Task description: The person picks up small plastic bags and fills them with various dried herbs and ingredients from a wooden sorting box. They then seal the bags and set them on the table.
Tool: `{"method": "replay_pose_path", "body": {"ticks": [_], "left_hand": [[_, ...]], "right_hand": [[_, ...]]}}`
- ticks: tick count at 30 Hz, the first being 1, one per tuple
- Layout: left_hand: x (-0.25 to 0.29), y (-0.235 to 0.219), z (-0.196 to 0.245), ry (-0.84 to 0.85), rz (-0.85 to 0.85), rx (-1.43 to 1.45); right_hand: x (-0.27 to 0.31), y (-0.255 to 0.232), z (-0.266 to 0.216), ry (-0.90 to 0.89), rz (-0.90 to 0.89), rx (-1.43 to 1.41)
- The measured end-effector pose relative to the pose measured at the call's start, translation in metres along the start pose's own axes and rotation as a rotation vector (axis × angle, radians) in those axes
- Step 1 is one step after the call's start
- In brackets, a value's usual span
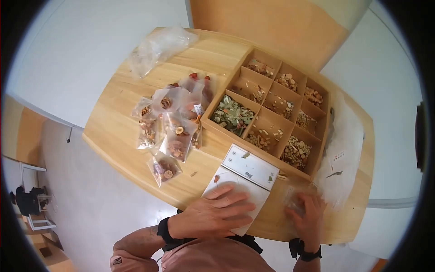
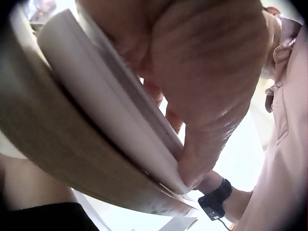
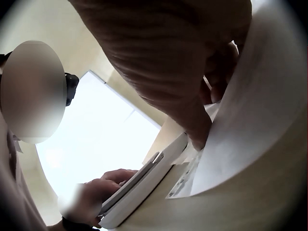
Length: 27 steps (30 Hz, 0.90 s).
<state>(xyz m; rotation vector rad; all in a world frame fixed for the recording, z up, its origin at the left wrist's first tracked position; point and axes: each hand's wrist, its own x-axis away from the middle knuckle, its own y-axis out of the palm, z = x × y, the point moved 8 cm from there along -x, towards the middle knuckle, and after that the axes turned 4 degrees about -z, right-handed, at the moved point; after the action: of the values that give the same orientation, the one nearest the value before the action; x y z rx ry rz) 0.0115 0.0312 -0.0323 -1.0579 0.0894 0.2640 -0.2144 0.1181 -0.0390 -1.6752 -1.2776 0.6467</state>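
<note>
The left hand (image 1: 217,215) rests with spread fingers on the white scale (image 1: 240,181), whose plate holds a small reddish-brown piece (image 1: 216,178). In the left wrist view, the left hand (image 2: 207,72) lies against the edge of the white scale (image 2: 115,106). At the table's front right, the right hand (image 1: 307,211) has bent fingers around a small clear bag (image 1: 292,199), slightly blurred. The right wrist view has the right hand's thumb (image 3: 199,137) down on clear plastic (image 3: 185,180) beside a white sheet (image 3: 255,110); its other fingertips are partly hidden.
A wooden box (image 1: 263,152) with several compartments of dried pieces stands behind the scale. Several filled clear bags (image 1: 176,131) lie left of it. Loose clear plastic (image 1: 161,47) sits at the back left, a stack of white bags (image 1: 342,158) at the right. The table's front edge (image 1: 149,197) curves nearby.
</note>
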Motion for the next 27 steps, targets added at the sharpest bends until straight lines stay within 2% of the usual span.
{"method": "replay_pose_path", "body": {"ticks": [1, 4, 6, 10, 13, 16, 21, 27], "left_hand": [[0.001, 0.0, 0.0, -0.003, -0.003, -0.003], [-0.003, -0.001, -0.001, -0.001, -0.018, 0.042], [-0.005, -0.002, 0.0, -0.019, -0.044, 0.147], [-0.009, -0.003, 0.001, -0.015, -0.064, 0.132], [-0.009, -0.004, -0.001, 0.005, -0.069, 0.158], [-0.011, -0.008, -0.002, 0.013, -0.079, 0.189], [-0.018, -0.025, -0.004, 0.0, -0.117, 0.319], [-0.049, -0.074, 0.003, -0.039, -0.078, 0.2]], "right_hand": [[0.001, 0.003, 0.005, 0.063, -0.033, -0.05], [0.002, 0.007, 0.011, 0.041, 0.033, -0.139], [-0.002, 0.007, 0.012, 0.0, 0.12, -0.172], [-0.001, -0.01, 0.001, -0.032, 0.379, -0.187], [0.01, -0.013, 0.006, 0.166, 0.477, -0.401], [0.012, -0.009, 0.012, 0.235, 0.595, -0.696], [0.012, -0.015, 0.021, 0.242, 0.645, -0.863], [-0.005, -0.021, 0.023, 0.134, 0.608, -0.93]]}}
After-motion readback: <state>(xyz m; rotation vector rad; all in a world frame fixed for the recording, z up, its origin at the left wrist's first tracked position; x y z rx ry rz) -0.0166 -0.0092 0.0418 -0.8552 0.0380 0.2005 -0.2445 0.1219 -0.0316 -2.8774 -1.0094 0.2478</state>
